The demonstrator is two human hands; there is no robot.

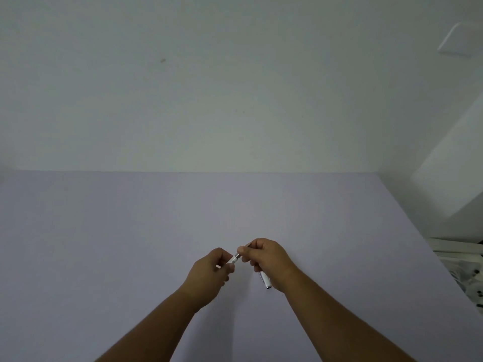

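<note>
While curled, both hands on pen.

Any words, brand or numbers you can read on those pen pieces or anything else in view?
None readable. The pen part in the left hand and the barrel in the right hand are too small to show print. The table and wall plate look unmarked.

Pale lavender tabletop, smooth, matte; far edge meets white wall; right edge slants nearward.
</note>
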